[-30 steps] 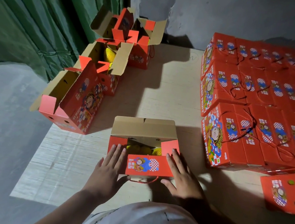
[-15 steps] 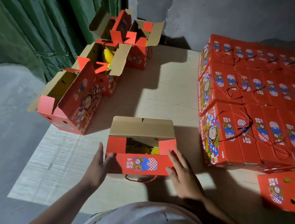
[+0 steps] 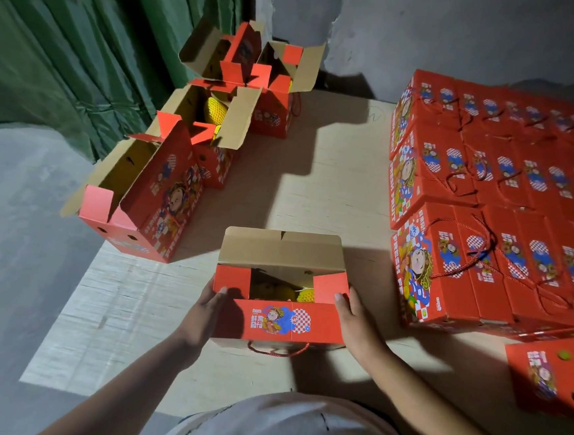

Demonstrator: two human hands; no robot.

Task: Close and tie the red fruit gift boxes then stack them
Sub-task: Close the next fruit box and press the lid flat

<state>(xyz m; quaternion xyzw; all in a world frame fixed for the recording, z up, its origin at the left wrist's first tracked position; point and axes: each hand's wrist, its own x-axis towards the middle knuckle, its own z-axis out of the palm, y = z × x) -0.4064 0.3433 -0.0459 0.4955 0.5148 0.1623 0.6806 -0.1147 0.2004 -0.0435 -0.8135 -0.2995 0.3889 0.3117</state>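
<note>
A red fruit gift box (image 3: 279, 321) stands in front of me on the wooden board, its far brown flap (image 3: 281, 249) raised and both red side flaps folded in. Yellow fruit (image 3: 307, 294) shows through the gap in the top. A red cord handle (image 3: 277, 348) hangs at its near lower edge. My left hand (image 3: 204, 313) holds the box's left end, thumb on the top corner. My right hand (image 3: 356, 320) holds the right end, thumb on the right side flap.
Several open red boxes (image 3: 162, 207) with raised flaps stand at the left and back left, one showing yellow fruit (image 3: 215, 110). Closed tied boxes (image 3: 486, 198) lie stacked in rows at the right. One more red box (image 3: 548, 371) lies at the near right. A green curtain (image 3: 69, 45) hangs left.
My hands lifted off the near top flap and moved out to the box's two ends, where they now hold it. The view shifted slightly.
</note>
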